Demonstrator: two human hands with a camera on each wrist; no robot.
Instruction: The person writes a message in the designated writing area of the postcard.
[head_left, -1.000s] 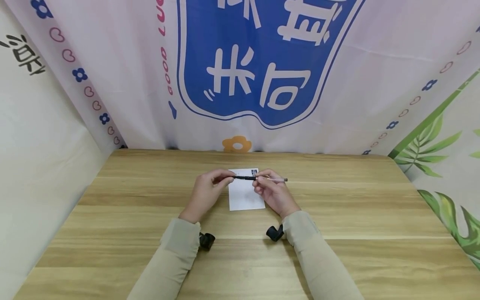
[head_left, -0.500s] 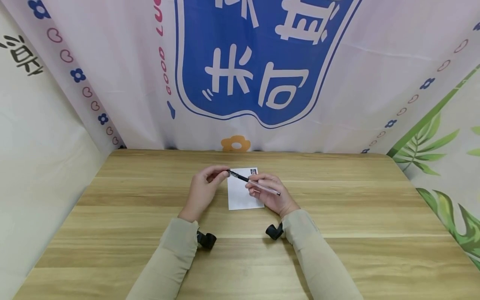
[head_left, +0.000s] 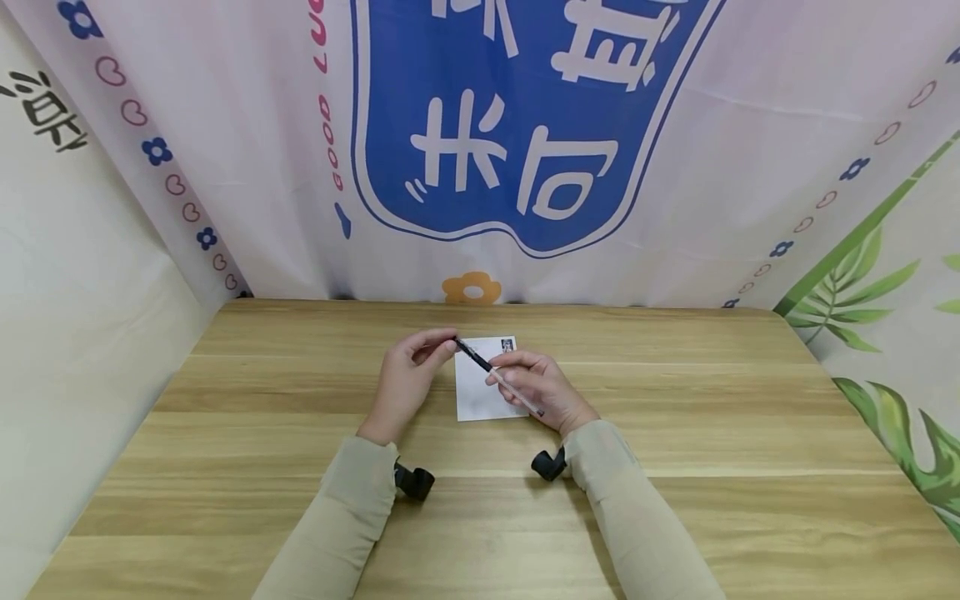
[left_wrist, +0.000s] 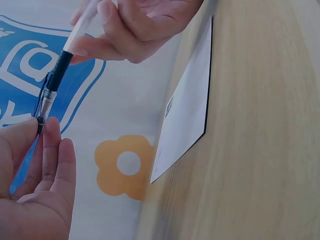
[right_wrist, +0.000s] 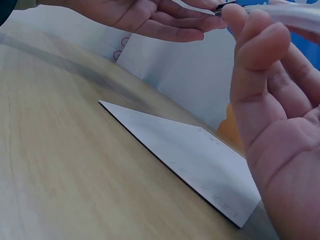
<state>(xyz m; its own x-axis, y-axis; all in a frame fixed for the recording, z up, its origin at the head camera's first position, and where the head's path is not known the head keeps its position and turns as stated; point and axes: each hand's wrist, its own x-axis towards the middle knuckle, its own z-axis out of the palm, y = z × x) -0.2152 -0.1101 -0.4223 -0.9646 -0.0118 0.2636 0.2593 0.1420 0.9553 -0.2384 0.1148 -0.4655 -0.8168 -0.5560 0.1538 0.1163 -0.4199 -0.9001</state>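
Observation:
A slim pen [head_left: 474, 357] with a black grip section and a pale clear barrel slants between both hands above a white card. My left hand [head_left: 405, 379] pinches its far-left end between thumb and fingertips, just beyond the dark clip [left_wrist: 38, 95] in the left wrist view. Lower down, my right hand [head_left: 551, 392] holds the pale barrel between thumb and fingers, the rear end pointing back toward the right wrist. Beneath the pen lies the white card [head_left: 480, 400], with a small dark picture in its top right corner and faint print; the right hand covers part of its right edge.
The card rests on a wood-grain table [head_left: 675, 433]. A printed curtain [head_left: 285, 167] hangs right behind the table's back edge, with pale patterned walls at both sides. Small black cameras [head_left: 551, 464] sit at the wrists.
The pen has swung from nearly level to a slant, its rear end dropping toward the right wrist. The left hand shifted slightly left; the right fingers changed their hold along the barrel.

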